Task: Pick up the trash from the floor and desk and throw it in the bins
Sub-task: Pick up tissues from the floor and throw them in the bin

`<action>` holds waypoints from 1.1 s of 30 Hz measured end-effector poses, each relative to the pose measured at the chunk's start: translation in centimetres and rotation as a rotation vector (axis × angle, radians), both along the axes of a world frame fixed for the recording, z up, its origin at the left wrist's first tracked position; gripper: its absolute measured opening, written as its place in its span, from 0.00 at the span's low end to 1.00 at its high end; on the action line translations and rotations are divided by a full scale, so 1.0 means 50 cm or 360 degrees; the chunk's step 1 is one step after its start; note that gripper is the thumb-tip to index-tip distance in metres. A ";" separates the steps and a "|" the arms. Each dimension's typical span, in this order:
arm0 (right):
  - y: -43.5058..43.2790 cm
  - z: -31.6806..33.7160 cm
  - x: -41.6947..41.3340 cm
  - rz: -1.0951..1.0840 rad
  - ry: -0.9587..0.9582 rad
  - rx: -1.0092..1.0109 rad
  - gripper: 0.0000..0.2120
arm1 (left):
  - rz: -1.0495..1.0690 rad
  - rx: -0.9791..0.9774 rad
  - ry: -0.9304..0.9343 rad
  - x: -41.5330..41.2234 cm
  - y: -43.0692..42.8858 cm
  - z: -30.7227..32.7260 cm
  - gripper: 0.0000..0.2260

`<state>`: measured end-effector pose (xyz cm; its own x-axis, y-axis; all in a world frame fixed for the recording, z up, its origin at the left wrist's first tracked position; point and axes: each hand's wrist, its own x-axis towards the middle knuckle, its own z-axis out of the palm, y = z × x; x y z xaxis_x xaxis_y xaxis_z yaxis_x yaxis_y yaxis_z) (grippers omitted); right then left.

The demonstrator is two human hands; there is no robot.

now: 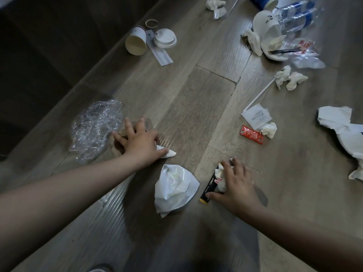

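Trash lies scattered on the wooden floor [196,107]. My left hand [140,141] is down on the floor beside a crumpled clear plastic wrap [94,130]. Its thumb and forefinger pinch a white tissue [169,153], while the other fingers spread over a small brown piece [122,132]. My right hand [233,185] curls over a crumpled white wrapper with pink print [219,178], its thumb against a black and yellow packet [207,191]. A crumpled white plastic bag [174,188] lies between my hands.
Further off lie a tipped paper cup [136,41] with lids [165,38], a white bowl [267,36], clear bottles [296,15], tissues [290,79], a white straw [261,93], a red sachet [251,134] and torn white paper [341,126]. A dark wall runs along the left.
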<state>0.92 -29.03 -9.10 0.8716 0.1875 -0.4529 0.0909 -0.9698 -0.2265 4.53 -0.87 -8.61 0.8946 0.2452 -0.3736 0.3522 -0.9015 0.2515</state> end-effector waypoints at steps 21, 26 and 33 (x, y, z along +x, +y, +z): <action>0.004 -0.009 -0.011 -0.0243 -0.0071 0.0483 0.27 | -0.0198 0.0172 -0.0271 -0.025 0.011 0.003 0.07; -0.021 -0.005 0.016 -0.0219 -0.0107 0.0589 0.22 | -0.0238 0.0181 -0.0326 -0.032 0.022 0.007 0.08; -0.027 0.003 0.042 -0.0244 -0.0143 0.0580 0.13 | -0.0204 0.0132 -0.0369 -0.030 0.033 0.033 0.07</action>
